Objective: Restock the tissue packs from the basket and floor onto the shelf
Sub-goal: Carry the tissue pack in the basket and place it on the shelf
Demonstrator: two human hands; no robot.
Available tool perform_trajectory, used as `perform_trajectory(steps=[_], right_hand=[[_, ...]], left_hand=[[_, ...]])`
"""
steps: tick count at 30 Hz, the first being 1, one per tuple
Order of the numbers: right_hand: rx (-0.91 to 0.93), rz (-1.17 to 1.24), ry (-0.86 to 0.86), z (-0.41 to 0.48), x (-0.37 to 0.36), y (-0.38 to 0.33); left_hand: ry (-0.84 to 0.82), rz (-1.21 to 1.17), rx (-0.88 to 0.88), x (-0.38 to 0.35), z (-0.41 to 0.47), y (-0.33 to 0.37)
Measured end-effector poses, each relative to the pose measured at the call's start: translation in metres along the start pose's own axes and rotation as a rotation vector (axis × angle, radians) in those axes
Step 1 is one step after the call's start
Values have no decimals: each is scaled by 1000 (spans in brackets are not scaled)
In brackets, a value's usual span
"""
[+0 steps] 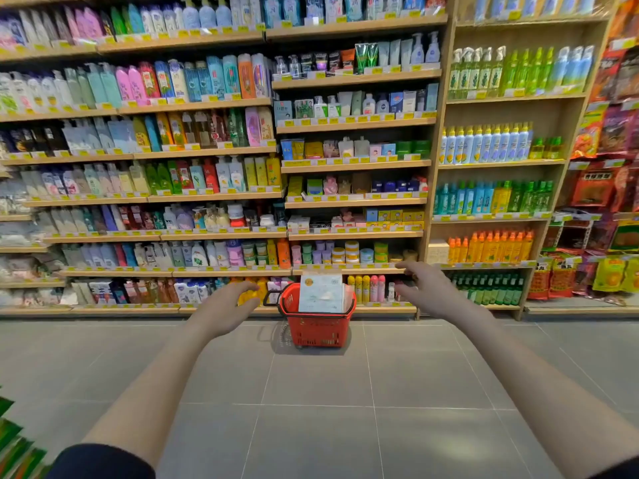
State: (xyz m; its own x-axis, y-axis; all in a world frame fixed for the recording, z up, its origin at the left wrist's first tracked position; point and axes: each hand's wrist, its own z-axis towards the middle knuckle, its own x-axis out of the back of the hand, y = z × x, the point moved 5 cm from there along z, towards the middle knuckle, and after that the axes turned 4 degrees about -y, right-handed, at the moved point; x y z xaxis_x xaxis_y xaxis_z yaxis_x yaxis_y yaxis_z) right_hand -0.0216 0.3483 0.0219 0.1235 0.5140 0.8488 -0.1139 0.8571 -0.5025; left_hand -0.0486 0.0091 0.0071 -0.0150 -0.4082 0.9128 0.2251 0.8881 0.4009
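Tissue pack [321, 293] upright in basket [320, 328]

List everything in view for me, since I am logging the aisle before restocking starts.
Shopping basket: one, red with a black handle, on the floor before the bottom shelf.
Tissue packs: white, standing upright in the basket; exact count unclear.
Wooden shelving: several bays, light wood with yellow price tags, across the back.
Toiletry bottles: many, mixed colours, on the left bays.
Spray bottles: rows of green, blue, white and orange, on the right bay.
Snack bags: many, mostly red and yellow, far right.
Tiled floor: grey.
Green packets: several, bottom left corner.
Left hand: open, empty, reaching forward.
Right hand: open, empty, reaching forward.
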Motion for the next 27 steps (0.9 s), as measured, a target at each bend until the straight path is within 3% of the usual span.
perform_trajectory(steps=[16, 27], right_hand=[[63, -132, -96, 234, -28, 60], [38, -109, -134, 405, -102, 69]], left_hand=[[39, 54, 52, -15, 213, -4], [-44, 88, 30, -25, 386, -88]])
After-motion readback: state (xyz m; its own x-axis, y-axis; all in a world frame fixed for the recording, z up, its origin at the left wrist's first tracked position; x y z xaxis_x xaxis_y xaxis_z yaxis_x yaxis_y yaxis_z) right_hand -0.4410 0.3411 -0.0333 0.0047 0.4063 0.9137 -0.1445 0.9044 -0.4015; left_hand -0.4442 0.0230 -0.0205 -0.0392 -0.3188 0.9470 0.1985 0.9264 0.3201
